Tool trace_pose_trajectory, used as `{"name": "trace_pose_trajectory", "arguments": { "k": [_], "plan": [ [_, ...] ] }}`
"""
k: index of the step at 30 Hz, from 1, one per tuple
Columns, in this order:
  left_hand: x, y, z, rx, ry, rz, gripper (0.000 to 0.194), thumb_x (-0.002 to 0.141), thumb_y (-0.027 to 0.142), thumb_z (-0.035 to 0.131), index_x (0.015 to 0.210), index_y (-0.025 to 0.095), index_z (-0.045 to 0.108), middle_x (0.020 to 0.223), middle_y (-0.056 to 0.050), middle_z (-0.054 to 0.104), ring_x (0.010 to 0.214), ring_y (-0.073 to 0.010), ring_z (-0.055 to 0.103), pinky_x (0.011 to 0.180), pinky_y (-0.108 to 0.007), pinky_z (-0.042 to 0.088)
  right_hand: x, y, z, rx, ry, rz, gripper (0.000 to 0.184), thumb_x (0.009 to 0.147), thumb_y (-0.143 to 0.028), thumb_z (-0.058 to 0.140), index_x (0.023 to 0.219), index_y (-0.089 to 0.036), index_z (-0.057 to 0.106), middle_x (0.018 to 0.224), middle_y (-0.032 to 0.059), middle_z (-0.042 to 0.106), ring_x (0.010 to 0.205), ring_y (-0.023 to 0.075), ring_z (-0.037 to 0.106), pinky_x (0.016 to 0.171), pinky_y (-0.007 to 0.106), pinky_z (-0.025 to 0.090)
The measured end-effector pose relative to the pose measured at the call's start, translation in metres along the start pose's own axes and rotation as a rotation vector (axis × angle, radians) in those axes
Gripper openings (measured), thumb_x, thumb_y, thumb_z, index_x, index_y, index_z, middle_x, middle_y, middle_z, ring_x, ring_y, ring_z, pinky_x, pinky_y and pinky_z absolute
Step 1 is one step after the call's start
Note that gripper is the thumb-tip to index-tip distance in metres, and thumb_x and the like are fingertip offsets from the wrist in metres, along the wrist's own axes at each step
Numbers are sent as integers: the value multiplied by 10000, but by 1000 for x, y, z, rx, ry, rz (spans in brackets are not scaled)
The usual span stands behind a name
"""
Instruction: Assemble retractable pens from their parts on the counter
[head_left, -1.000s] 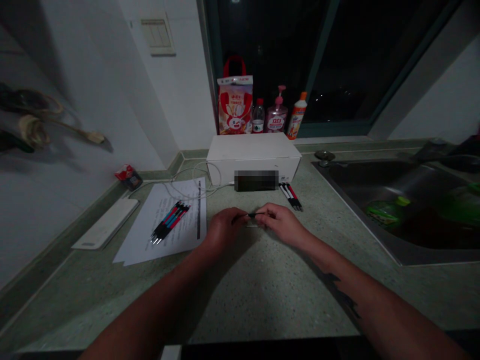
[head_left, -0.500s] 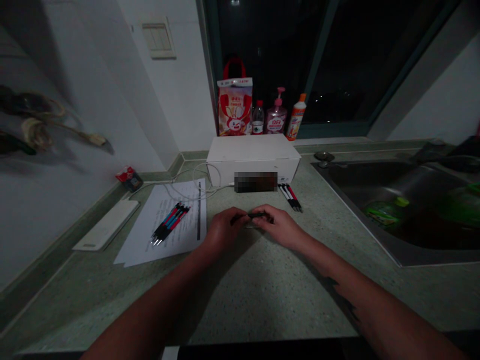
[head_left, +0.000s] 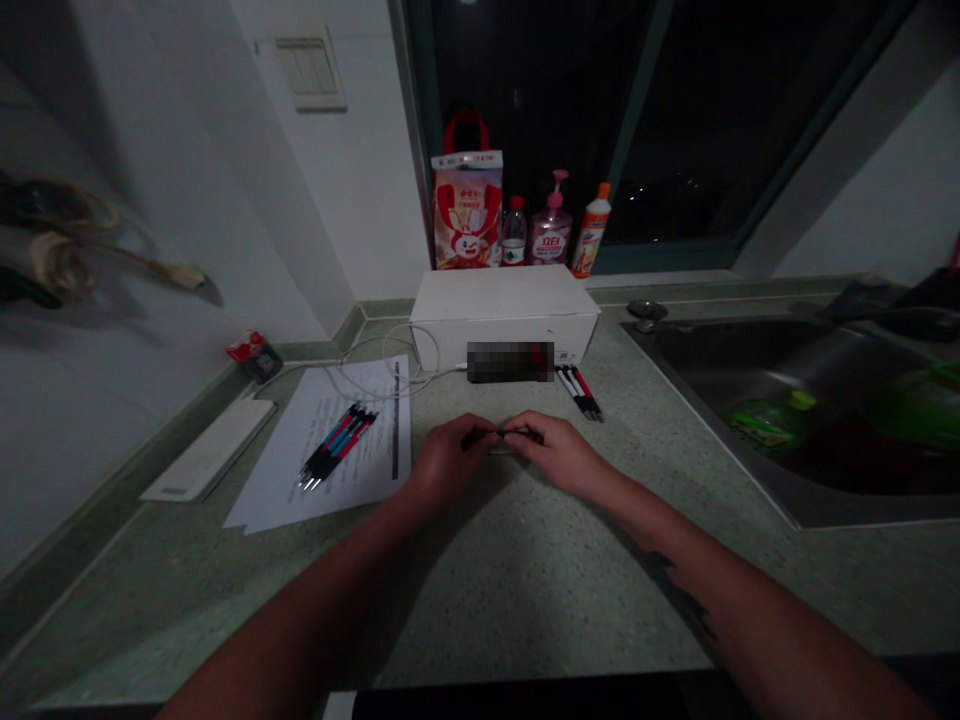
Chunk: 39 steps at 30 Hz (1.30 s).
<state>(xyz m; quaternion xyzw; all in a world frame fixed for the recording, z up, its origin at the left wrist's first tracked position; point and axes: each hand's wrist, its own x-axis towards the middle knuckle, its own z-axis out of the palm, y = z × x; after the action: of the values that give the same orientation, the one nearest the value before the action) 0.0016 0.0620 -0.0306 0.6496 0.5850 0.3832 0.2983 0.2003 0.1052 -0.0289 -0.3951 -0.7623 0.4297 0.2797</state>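
Note:
Over the green speckled counter, my left hand and my right hand meet, both pinched on the ends of one dark pen held level between them. To the left, a bundle of red, blue and black pens lies on a sheet of paper. A few more pens lie just beyond my right hand, in front of a white box.
A steel sink holding green things fills the right side. Behind the box stand a red-and-white bag and three bottles on the window ledge. A white flat slab, a white cable and a small red pack lie at the left wall.
My hands have drawn a little closer together on the pen. The view has shifted slightly; nothing else moved.

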Motion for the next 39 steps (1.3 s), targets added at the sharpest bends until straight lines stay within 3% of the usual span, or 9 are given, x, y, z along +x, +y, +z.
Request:
{"name": "trace_pose_trajectory", "arguments": {
  "k": [2,6,9,12,16,19,24,39],
  "plan": [
    [0,-1,0,-19,-7,4,153,888,311,649,945,202,739,864,-34,783,808,-194,715,753,-309,536,0,-2,0,-10,-3,-16,158,951,-315,617,1002,-195,707,884,33,735,781,171,652,729,291,468],
    [-1,1,0,-38,-27,4,162,892,326,642,915,192,729,832,-29,768,774,-183,701,731,-297,527,-1,-3,0,-68,-36,-19,305,1024,-337,503,839,-195,700,742,21,686,712,172,628,710,302,455],
    [-1,2,1,-53,-26,-11,186,888,352,640,913,188,724,827,-30,766,772,-191,696,725,-304,528,0,-4,-1,-85,37,-52,87,939,-213,632,961,-197,714,903,37,729,843,183,661,779,304,473],
    [2,1,-1,-71,-3,-29,189,891,360,632,889,192,719,822,-34,764,784,-201,702,736,-310,534,0,-5,-3,-134,92,-74,135,883,-128,684,997,-196,709,967,44,726,883,184,660,801,309,481],
    [7,-2,-11,129,52,-38,111,868,243,632,894,215,737,878,-56,767,825,-222,705,771,-330,529,-2,-6,-4,-250,3,-137,107,882,-137,722,971,-194,739,944,48,697,890,185,651,809,317,482],
    [8,-7,-17,322,77,-12,160,823,137,621,869,221,750,906,-88,748,855,-252,692,790,-359,518,-5,-6,-1,-335,-120,-189,140,863,-116,741,968,-207,759,947,43,684,920,185,644,828,316,479],
    [6,-14,-17,462,9,21,200,825,121,586,820,227,755,893,-121,718,852,-280,674,759,-380,498,-9,-5,6,-423,-228,-206,166,846,-142,772,988,-227,770,938,39,688,933,199,634,823,321,467],
    [6,-17,-16,436,-3,10,159,825,162,605,867,229,743,911,-115,712,863,-266,654,777,-380,492,-12,-14,0,-467,-256,-116,185,810,-195,808,983,-198,741,951,61,700,907,226,630,762,324,440]
  ]
}}
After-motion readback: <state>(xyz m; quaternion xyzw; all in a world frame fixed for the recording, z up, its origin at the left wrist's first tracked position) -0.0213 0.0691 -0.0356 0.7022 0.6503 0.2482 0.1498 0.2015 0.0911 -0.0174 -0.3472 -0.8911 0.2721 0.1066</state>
